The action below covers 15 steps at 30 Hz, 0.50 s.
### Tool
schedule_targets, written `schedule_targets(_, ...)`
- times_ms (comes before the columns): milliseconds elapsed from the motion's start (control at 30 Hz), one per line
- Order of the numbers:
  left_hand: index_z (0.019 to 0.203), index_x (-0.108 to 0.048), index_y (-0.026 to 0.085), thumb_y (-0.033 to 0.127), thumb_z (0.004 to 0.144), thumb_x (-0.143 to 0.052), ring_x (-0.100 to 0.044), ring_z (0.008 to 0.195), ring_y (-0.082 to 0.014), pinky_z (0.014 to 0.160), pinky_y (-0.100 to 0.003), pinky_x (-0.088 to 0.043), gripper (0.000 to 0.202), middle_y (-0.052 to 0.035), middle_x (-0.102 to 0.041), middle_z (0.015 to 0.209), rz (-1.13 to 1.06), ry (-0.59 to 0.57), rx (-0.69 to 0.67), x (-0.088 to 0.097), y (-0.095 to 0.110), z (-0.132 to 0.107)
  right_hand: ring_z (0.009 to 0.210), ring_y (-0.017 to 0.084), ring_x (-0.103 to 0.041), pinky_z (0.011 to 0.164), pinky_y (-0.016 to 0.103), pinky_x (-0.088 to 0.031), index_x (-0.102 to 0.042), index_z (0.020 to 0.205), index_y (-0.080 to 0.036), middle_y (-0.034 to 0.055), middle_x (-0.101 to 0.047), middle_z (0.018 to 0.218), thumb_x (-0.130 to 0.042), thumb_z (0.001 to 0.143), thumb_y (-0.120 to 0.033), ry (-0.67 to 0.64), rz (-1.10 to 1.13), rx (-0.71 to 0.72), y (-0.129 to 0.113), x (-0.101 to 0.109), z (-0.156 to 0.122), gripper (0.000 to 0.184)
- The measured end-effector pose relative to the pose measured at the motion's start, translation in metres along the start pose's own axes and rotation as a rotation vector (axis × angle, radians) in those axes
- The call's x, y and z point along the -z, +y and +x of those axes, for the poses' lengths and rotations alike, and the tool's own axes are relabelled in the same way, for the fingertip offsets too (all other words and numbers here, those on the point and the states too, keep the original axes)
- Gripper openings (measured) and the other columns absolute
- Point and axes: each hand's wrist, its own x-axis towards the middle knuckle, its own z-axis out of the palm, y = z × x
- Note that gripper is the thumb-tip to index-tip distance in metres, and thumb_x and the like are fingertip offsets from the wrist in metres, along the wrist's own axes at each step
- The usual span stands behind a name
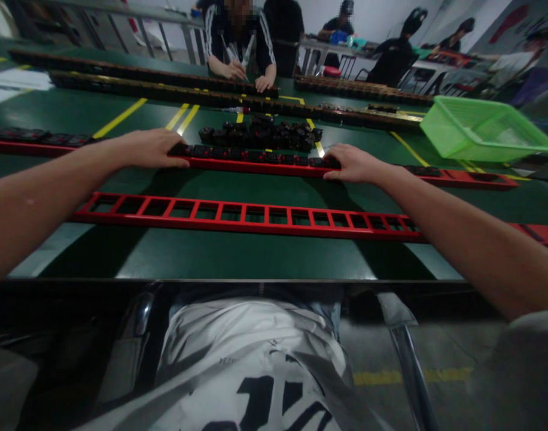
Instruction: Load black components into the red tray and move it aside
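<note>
I have both hands out over the green table [274, 257], one toward each side of my view, and both are on the red strip [256, 166] that runs across in front of me, its upper side lined with black pieces [271, 157]. My left hand [160, 148] is partly closed, thumb along the near edge and fingers bent over the top, so the strip sits in its grip. My right hand [350, 163] mirrors it, curled over the strip with the thumb at the near side (the far fingertips are hidden from me on both). From here I can't tell whether the strip bears fully on the table or is slightly raised. More red shows beyond each wrist, but my forearms cover the joins, so I won't swear it is one length.

Nearer to me and roughly parallel lies a red ladder-like frame [256, 229], its open cells showing green through them; my right forearm crosses over it. Just behind the held strip I see a heap of black parts [260, 134], between my two hands and a little beyond them. A light green basket [484, 129] stands off to the right. Farther back, long dark bars [166, 91] lie across the table, and a co-worker's hands [265, 82] are at one of them
</note>
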Motion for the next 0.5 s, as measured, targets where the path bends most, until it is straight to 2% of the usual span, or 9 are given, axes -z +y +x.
schedule_targets(100, 0.146, -0.061, -0.005, 0.048, 0.122, -0.055, -0.061, 0.13, -0.027, 0.116, -0.034, -0.048, 0.058, -0.0214, -0.066, 0.143, -0.018, 0.007, 0.037, 0.004, 0.002, 0.012, 0.133, 0.047, -0.062, 0.118, 0.058, -0.05, -0.07, 0.148, -0.014, 0.0214, -0.071, 0.14, -0.074, 0.104, -0.061, 0.011, 0.03, -0.007, 0.008, -0.004, 0.016, 0.064)
schedule_targets(200, 0.146, -0.064, -0.003, 0.057, 0.12, -0.057, -0.061, 0.14, -0.0334, 0.121, -0.04, -0.046, 0.066, -0.0211, -0.066, 0.149, -0.097, 0.058, 0.114, 0.003, 0.013, 0.018, 0.136, 0.046, -0.061, 0.121, 0.057, -0.048, -0.071, 0.149, -0.016, 0.0199, -0.071, 0.142, -0.076, 0.105, -0.06, 0.021, 0.043, -0.028, 0.015, -0.01, 0.024, 0.063)
schedule_targets(333, 0.142, -0.069, -0.001, 0.074, 0.117, -0.056, -0.058, 0.146, -0.0366, 0.129, -0.046, -0.039, 0.08, -0.0179, -0.067, 0.152, -0.141, 0.111, 0.175, 0.001, 0.021, 0.021, 0.139, 0.04, -0.059, 0.123, 0.049, -0.044, -0.067, 0.148, -0.005, 0.0245, -0.069, 0.147, -0.071, 0.112, -0.053, 0.062, 0.027, -0.026, 0.015, -0.013, 0.023, 0.061)
schedule_targets(400, 0.139, -0.072, 0.0, 0.079, 0.115, -0.054, -0.059, 0.144, -0.0335, 0.129, -0.044, -0.038, 0.084, -0.016, -0.071, 0.149, -0.112, 0.102, 0.183, 0.003, 0.017, 0.027, 0.14, 0.041, -0.058, 0.123, 0.05, -0.044, -0.064, 0.151, -0.003, 0.0266, -0.067, 0.149, -0.068, 0.114, -0.053, 0.087, 0.01, -0.043, 0.008, -0.011, 0.02, 0.063)
schedule_targets(500, 0.135, -0.076, -0.001, 0.077, 0.117, -0.047, -0.064, 0.131, -0.0265, 0.12, -0.033, -0.043, 0.085, -0.014, -0.077, 0.135, -0.09, 0.034, 0.144, 0.011, 0.001, 0.046, 0.144, 0.048, -0.056, 0.122, 0.059, -0.045, -0.058, 0.16, -0.008, 0.0265, -0.064, 0.156, -0.065, 0.113, -0.059, 0.171, -0.022, -0.071, -0.011, -0.006, 0.014, 0.07)
